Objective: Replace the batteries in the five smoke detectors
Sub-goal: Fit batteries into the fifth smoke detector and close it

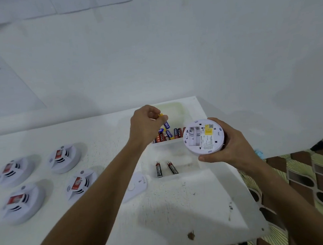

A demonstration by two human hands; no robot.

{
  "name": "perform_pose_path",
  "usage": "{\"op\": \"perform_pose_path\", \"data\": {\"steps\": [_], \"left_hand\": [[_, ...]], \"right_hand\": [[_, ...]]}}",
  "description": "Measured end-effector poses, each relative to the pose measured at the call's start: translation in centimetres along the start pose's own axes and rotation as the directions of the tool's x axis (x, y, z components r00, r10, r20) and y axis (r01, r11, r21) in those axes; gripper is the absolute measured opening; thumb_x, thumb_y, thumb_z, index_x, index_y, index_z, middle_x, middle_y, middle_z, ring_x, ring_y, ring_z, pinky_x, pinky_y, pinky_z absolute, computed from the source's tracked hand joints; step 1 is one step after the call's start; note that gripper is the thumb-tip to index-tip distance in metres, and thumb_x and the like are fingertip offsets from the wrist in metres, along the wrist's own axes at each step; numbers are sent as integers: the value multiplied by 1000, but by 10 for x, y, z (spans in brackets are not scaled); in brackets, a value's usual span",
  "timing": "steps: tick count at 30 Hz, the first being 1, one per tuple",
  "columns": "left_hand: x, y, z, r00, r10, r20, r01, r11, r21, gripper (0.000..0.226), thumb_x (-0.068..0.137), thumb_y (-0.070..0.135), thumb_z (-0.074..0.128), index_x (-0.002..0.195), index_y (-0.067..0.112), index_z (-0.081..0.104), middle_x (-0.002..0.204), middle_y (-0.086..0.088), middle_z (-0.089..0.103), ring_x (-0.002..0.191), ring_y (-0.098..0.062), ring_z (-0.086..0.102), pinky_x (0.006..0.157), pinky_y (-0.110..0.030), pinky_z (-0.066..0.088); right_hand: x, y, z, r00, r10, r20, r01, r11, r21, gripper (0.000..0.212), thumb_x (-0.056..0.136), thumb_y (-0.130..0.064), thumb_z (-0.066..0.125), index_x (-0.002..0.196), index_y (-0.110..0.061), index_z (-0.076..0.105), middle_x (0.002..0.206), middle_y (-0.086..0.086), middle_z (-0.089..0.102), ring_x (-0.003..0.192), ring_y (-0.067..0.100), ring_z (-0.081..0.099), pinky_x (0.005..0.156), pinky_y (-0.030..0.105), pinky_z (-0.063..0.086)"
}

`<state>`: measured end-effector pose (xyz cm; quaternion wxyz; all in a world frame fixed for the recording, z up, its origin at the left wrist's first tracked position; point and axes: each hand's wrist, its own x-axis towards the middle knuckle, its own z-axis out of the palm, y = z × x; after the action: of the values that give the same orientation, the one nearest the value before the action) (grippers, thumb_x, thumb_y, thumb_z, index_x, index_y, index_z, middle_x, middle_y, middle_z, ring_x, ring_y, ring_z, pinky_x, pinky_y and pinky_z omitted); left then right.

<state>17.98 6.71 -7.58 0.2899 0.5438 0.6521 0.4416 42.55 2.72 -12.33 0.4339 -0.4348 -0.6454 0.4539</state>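
Worktop (181, 215): white; four closed smoke detectors (64, 158) lay near its left edge.
Open detector (203, 136): gripped by the right hand (232, 148) over the right edge, empty battery bay facing up.
Left hand (145, 125): pinched a blue battery (166, 124) above the battery tray (169, 135), long axis steep; bay lay just right, nearer this hand.
Removed batteries (165, 169): two, near compartment.

Four detectors (43, 182) lie left of the tray (196, 179); two batteries (165, 169) in its near compartment.

White smoke detector (203, 136) held back-up, battery bay empty, four others (64, 157) face-up
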Motion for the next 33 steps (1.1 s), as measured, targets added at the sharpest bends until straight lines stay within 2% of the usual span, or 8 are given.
{"op": "perform_pose_path", "data": {"steps": [2,5,10,16,20,23,27,33], "left_hand": [[9,-4,10,999,-27,40,23,995,96,19,80,26,78,90,16,66,78,5,66,62,-7,60,49,-9,45],[20,-13,30,994,-66,92,50,984,170,20,80,23,78,91,10,66,83,-2,66,55,-5,56,38,-6,37],[30,-27,51,990,-74,121,30,944,328,20,81,24,77,87,8,68,94,-10,68,55,-12,57,51,-20,45],[31,-33,54,984,-51,168,-38,872,487,14,90,18,65,97,9,73,104,-9,71,77,-19,62,69,-26,49],[22,-26,43,989,-39,146,-31,891,452,18,93,13,61,107,7,71,106,-10,71,87,-21,68,69,-21,47],[5,-21,28,993,-5,120,-45,909,414,20,92,15,62,109,8,70,105,-7,71,81,-15,63,60,-10,42],[-27,-17,9,993,64,96,-95,920,380,22,89,25,67,107,12,70,97,-1,73,70,-7,57,63,-13,40],[-61,-23,8,972,-83,221,-15,912,410,32,86,32,72,115,19,66,89,3,67,64,1,56,47,-7,39]], "right_hand": [[0,1,-4,1000,3,-10,-3,1000,7,94,47,-4,96,131,-20,57,118,-3,70,109,13,65,87,26,58],[-1,3,-6,1000,13,-4,-13,1000,16,93,48,-3,95,131,-20,58,118,-4,70,109,14,65,88,28,58],[-2,5,-9,1000,16,15,-17,1000,11,89,50,0,95,128,-23,59,117,-5,69,109,14,65,88,32,59],[-5,7,-13,1000,12,22,-12,1000,2,89,50,-6,95,128,-26,58,117,-5,69,111,16,64,90,38,59],[-6,5,-12,1000,7,29,-6,1000,-5,90,50,-4,96,129,-24,58,117,-6,69,110,16,64,89,39,59],[-10,4,-10,999,12,32,-12,1000,6,93,48,-7,96,130,-25,56,117,-8,69,109,12,64,88,33,59],[-19,4,-8,999,28,39,-29,999,23,95,46,-11,94,132,-26,54,118,-10,68,111,11,64,88,30,59],[-33,5,-5,997,43,64,-45,999,17,97,45,-12,94,132,-27,54,117,-14,68,111,10,63,87,28,59]]}}
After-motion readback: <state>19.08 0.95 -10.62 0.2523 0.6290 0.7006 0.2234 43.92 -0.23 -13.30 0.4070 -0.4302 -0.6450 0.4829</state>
